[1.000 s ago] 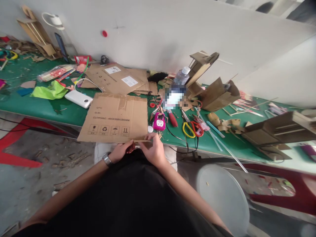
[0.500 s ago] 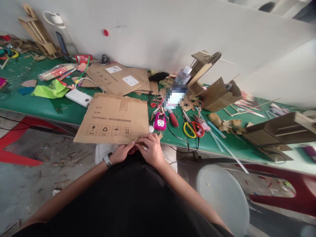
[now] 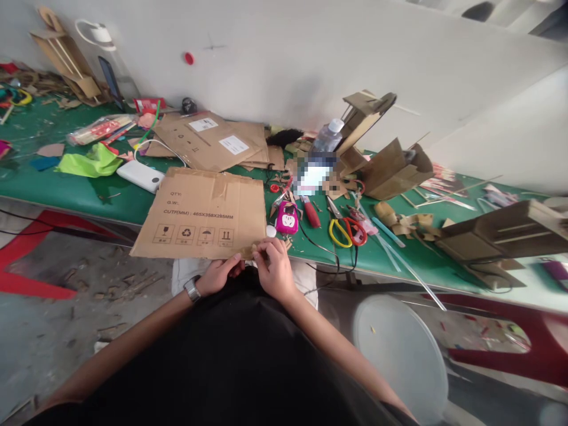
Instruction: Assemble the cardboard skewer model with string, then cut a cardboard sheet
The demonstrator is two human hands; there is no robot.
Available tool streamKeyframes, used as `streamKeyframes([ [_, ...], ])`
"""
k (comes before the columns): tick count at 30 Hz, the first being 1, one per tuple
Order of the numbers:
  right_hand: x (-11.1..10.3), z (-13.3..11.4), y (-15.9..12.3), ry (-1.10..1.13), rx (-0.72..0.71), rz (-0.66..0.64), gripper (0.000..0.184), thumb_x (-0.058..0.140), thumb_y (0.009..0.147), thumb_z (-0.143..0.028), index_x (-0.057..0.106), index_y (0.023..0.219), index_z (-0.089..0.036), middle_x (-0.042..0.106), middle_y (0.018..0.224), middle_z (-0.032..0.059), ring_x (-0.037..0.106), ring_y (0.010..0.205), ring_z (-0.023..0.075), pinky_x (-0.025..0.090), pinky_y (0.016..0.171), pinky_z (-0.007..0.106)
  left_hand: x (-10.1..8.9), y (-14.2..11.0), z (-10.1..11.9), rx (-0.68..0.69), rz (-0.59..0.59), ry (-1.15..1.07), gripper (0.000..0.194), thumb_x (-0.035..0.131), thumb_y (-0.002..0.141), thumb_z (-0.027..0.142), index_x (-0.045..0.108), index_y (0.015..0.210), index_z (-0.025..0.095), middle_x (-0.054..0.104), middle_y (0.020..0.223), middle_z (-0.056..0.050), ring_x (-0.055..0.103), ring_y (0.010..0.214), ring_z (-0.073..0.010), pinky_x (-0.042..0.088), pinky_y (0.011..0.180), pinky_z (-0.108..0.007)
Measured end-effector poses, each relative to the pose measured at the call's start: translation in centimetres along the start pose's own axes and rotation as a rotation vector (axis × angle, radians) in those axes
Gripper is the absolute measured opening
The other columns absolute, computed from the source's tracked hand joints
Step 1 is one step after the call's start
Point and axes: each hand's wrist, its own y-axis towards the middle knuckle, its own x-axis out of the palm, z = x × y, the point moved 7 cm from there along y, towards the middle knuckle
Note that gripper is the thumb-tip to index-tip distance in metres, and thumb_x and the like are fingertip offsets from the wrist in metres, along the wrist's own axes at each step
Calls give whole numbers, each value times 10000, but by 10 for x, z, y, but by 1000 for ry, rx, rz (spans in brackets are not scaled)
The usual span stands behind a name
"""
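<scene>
A flat brown cardboard sheet (image 3: 199,204), printed with box symbols and lettering, lies at the green table's front edge and juts past it. My left hand (image 3: 217,275), with a metal watch on the wrist, is closed on the sheet's near edge. The thumb is on top and the other fingers are mostly hidden underneath. At the near right corner, my right hand (image 3: 274,269) pinches the cardboard between thumb and forefinger. A small, raised tan bit shows by those fingertips; whether it is a torn layer or tape I cannot tell.
Right of the sheet are a pink socket adapter (image 3: 287,218), a red-handled tool (image 3: 311,213) and scissors (image 3: 341,228). A white power bank (image 3: 139,176) touches its far left side. More cardboard (image 3: 213,142) lies behind. A round stool (image 3: 399,355) stands at lower right.
My right hand has drawn slightly away from my left, opening a gap between their fingertips. The raised bit at the corner shows more clearly. The sheet has barely shifted.
</scene>
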Motion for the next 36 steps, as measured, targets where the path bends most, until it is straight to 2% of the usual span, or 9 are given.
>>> streamKeyframes([
  [6, -4, 19, -3, 140, 148, 85, 134, 518, 1040, -296, 565, 929, -235, 646, 925, 67, 617, 866, 223, 519, 810, 366, -8, -3, -1, -17, 69, -16, 550, 594, 890, 686, 643, 660, 188, 591, 614, -20, 526, 609, -169, 441, 621, -311],
  [10, -7, 33, -8, 414, 354, 185, 232, 500, 1062, -472, 519, 986, -254, 671, 857, 26, 633, 698, 180, 550, 659, 314, -14, -4, -6, -33, 111, -39, 539, 579, 889, 668, 632, 644, 191, 585, 607, -22, 515, 594, -164, 420, 610, -306],
  [13, -16, 34, -8, 546, 389, 286, 286, 504, 1056, -543, 488, 982, -267, 684, 866, 13, 643, 643, 161, 574, 619, 308, -19, -5, -12, -45, 136, -53, 517, 580, 890, 645, 631, 649, 191, 584, 610, -21, 513, 593, -164, 410, 609, -307],
  [18, -21, 42, -4, 609, 441, 300, 339, 720, 933, -537, 548, 933, -245, 664, 748, -18, 652, 601, 154, 581, 585, 300, -24, -4, -20, -44, 132, -82, 521, 570, 925, 622, 621, 641, 188, 575, 600, -17, 517, 602, -162, 400, 629, -308],
  [25, -26, 46, -6, 572, 441, 291, 247, 792, 876, -439, 693, 935, -220, 750, 835, 39, 758, 774, 215, 659, 771, 393, -27, 0, -36, -41, 137, -164, 591, 512, 950, 705, 625, 680, 191, 560, 600, -14, 496, 586, -159, 374, 594, -308],
  [28, -49, 38, -4, 492, 345, 357, 166, 772, 905, -372, 725, 958, -222, 767, 896, 56, 765, 817, 220, 659, 797, 399, -28, 2, -41, -57, 138, -201, 643, 485, 933, 764, 630, 695, 184, 551, 592, -14, 484, 567, -153, 371, 573, -303],
  [32, -102, 40, -3, 261, 188, 564, 125, 742, 926, -311, 771, 994, -211, 740, 1037, 88, 764, 910, 227, 658, 880, 437, -28, 3, -43, -74, 135, -242, 725, 434, 901, 844, 619, 688, 177, 553, 587, -19, 482, 545, -141, 388, 561, -296],
  [34, -130, 55, -6, 162, 179, 704, 209, 712, 938, -314, 776, 1096, -194, 698, 1212, 121, 757, 1045, 249, 630, 988, 490, -28, 3, -44, -79, 142, -256, 738, 419, 894, 857, 616, 694, 175, 575, 609, -27, 484, 538, -137, 391, 551, -294],
  [36, -147, 76, -6, 105, 206, 735, 304, 706, 926, -323, 765, 1187, -178, 605, 1434, 161, 651, 1315, 310, 550, 1115, 539, -28, 3, -44, -77, 151, -264, 720, 440, 895, 842, 619, 705, 171, 599, 635, -33, 492, 543, -134, 393, 547, -289],
])
